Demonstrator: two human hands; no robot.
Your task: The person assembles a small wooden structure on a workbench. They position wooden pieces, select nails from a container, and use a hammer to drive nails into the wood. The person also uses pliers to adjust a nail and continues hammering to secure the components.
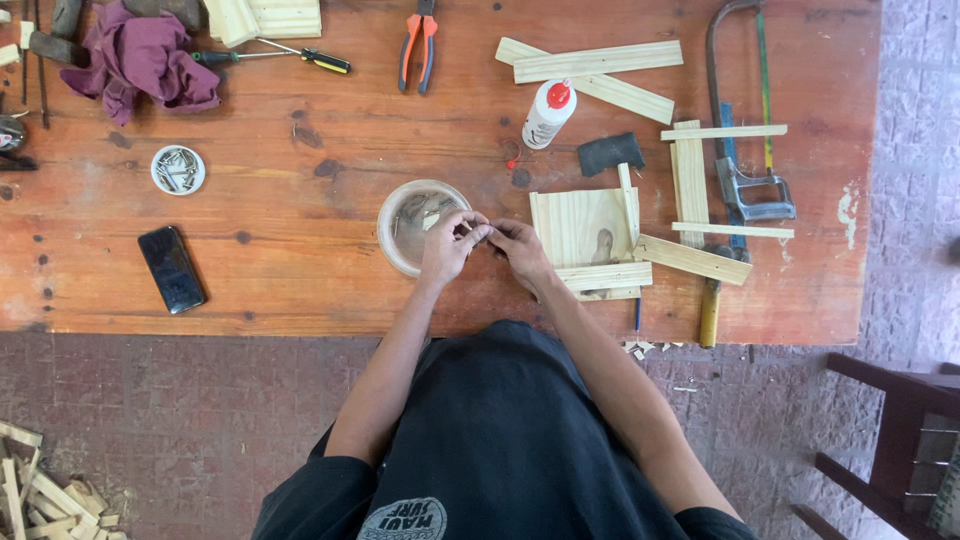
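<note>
left hand (447, 243): I see it pinching a small thin nail (478, 232), too tiny to detail
right hand (518, 245): fingertips meet the left's on it
location: near table edge, over round bowl (400, 215), left of pine board (578, 225)

Whatever the fingers (478, 232) pinch beside the bowl (400, 245) is too small to tell.

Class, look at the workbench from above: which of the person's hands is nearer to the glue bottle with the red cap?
The right hand. It lies below the glue bottle, beside the wooden board. The left hand sits farther left, over the round bowl.
</note>
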